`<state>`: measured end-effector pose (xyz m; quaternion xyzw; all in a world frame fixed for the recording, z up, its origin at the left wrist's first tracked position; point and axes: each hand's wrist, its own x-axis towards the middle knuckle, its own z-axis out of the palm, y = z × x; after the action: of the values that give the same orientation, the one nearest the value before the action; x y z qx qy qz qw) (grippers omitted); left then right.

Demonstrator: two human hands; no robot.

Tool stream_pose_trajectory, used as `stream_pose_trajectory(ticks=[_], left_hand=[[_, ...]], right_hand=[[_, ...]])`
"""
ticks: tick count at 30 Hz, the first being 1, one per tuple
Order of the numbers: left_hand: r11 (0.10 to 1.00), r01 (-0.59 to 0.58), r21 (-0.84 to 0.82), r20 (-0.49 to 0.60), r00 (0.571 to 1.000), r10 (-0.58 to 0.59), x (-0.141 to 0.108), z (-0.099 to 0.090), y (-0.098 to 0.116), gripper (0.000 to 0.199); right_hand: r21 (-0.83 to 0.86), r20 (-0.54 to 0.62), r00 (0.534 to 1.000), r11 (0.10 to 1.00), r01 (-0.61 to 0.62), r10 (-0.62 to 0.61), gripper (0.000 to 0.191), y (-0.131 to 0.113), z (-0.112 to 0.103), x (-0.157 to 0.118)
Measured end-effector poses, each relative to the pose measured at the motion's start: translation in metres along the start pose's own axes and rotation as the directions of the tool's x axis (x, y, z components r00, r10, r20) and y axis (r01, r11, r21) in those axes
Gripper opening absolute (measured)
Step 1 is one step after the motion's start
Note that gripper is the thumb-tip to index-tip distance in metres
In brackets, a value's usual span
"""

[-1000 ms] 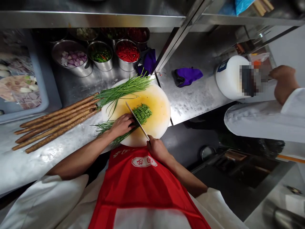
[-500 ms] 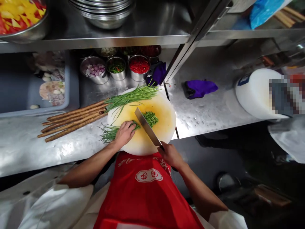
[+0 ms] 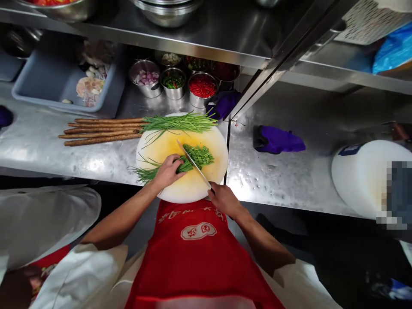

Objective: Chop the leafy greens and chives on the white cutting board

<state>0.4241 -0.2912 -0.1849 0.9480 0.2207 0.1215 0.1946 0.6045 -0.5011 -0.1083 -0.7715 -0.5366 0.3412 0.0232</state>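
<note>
On a round white cutting board (image 3: 180,189), my left hand (image 3: 169,171) presses down on a bundle of green chives (image 3: 146,174), fingers curled over it. My right hand (image 3: 225,199) grips the handle of a kitchen knife (image 3: 198,171). Its blade stands nearly edge-on across the chives, just right of my left fingers. Right of the blade lies a pile of short-cut chives (image 3: 202,155). A second bunch of long chives (image 3: 183,123) rests along the board's far edge. The blade hides part of the cut spot.
Long brown roots (image 3: 103,132) lie left of the board. Behind stand metal cups of red chillies (image 3: 202,87) and shallots (image 3: 146,78), and a grey tub (image 3: 48,92). A shelf edge (image 3: 193,49) overhangs them. Purple gloves (image 3: 280,139) and a white bucket (image 3: 357,171) are at right.
The view has swung, shifting the counter in frame. The knife has turned from showing its broad side to nearly edge-on. Both hands keep their holds. A person's pale clothing now shows at left.
</note>
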Motion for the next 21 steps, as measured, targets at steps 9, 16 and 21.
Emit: stream_pose_trajectory(ticks=[9, 16, 21], left_hand=[[0.991, -0.132, -0.015, 0.109, 0.985, 0.133, 0.009, -0.006, -0.008, 0.021], [0.980, -0.188, -0.060, 0.138, 0.971, 0.195, 0.015, -0.005, -0.017, 0.021], [0.975, -0.221, -0.032, 0.138, 0.965, 0.223, 0.015, -0.003, -0.018, 0.024]], right_hand=[[-0.012, 0.026, 1.000, 1.000, 0.000, 0.001, 0.027, -0.011, -0.019, -0.034], [0.008, 0.057, 0.997, 0.999, -0.048, 0.047, 0.025, -0.025, -0.013, -0.035], [-0.068, 0.045, 0.990, 0.989, -0.130, 0.134, 0.030, -0.034, 0.008, 0.010]])
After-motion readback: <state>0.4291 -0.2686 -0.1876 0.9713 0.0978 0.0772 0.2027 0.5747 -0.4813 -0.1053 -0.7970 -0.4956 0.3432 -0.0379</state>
